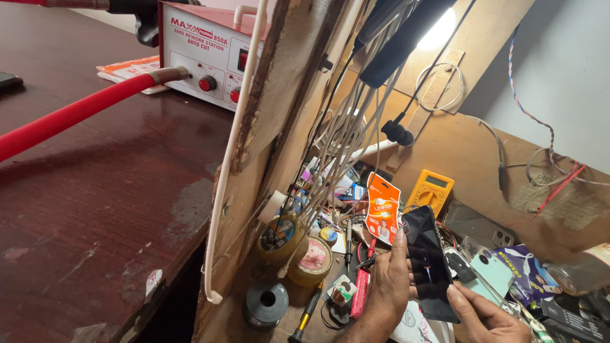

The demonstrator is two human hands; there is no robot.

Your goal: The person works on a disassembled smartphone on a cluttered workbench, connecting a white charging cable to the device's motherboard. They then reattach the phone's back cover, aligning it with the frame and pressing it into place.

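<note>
Dark red table [95,209] nearest the camera, worn and scuffed; a red hose [76,114] crosses it to a white-and-red rework station [203,51]. Right of the wooden panel [279,95]: solder spool [265,303], tape rolls [295,248], yellow multimeter [430,190]. Left hand [389,286] grip clenched on the dark phone's [429,263] left edge; right hand [486,316] grip grasps its lower corner. Phone held upright above the clutter.
</note>
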